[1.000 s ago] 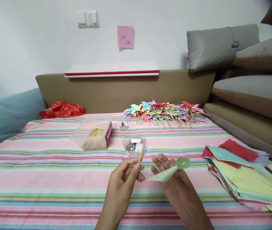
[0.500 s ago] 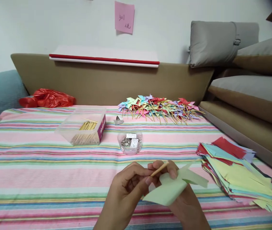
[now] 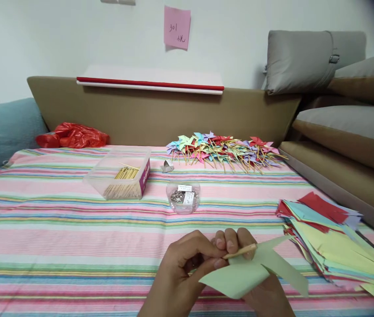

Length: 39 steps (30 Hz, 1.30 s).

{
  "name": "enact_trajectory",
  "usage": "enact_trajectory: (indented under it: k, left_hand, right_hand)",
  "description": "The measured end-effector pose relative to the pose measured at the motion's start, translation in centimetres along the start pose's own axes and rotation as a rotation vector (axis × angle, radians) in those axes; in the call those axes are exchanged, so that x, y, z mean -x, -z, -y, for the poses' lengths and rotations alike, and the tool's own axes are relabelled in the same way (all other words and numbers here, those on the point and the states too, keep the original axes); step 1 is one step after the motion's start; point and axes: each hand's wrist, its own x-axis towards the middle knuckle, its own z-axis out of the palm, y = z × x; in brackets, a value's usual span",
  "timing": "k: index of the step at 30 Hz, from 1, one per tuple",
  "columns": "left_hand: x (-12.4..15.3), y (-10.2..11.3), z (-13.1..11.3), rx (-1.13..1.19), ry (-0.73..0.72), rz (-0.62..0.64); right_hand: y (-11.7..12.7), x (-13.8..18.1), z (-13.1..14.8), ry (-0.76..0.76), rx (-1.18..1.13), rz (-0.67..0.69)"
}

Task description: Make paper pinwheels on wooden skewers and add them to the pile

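Observation:
My left hand (image 3: 180, 273) is closed, pinching a thin wooden stick (image 3: 240, 252) that points right across a light green paper pinwheel (image 3: 253, 273). My right hand (image 3: 262, 295) lies under the green paper and grips it, with its fingertips curled over near the stick. Both hands hover low over the striped cloth (image 3: 75, 246), close to me. Behind them stands a small clear tub of metal pins (image 3: 183, 197).
A clear box of wooden sticks (image 3: 121, 178) stands at the middle left. A heap of finished coloured pinwheels (image 3: 223, 150) lies at the back. A stack of cut coloured paper (image 3: 332, 237) lies at the right. A red plastic bag (image 3: 73, 135) sits far left, with cushions behind.
The stick has swung from upright to lying across the green paper. My hands have come together and moved lower and nearer to me.

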Motion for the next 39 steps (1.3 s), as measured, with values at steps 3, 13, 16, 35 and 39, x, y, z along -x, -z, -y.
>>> enact_trajectory:
  k: [3, 13, 16, 35, 39]
  left_hand:
    - [0.0, -0.1, 0.0, -0.007, -0.002, 0.009]
    - [0.0, -0.2, 0.4, -0.038, -0.033, 0.001]
    - [-0.1, -0.1, 0.6, -0.056, -0.059, -0.016]
    - [-0.1, -0.3, 0.3, -0.081, -0.125, -0.012]
    - [-0.2, -0.2, 0.2, -0.084, -0.140, -0.003]
  right_hand:
    - [-0.1, -0.1, 0.1, 0.002, -0.024, 0.030]
    - [0.6, 0.5, -0.1, -0.025, -0.020, -0.010]
    - [0.9, 0.7, -0.2, -0.030, -0.006, 0.001]
    - [0.3, 0.5, -0.2, -0.032, -0.018, -0.019]
    - [0.2, 0.6, -0.3, -0.027, -0.004, -0.041]
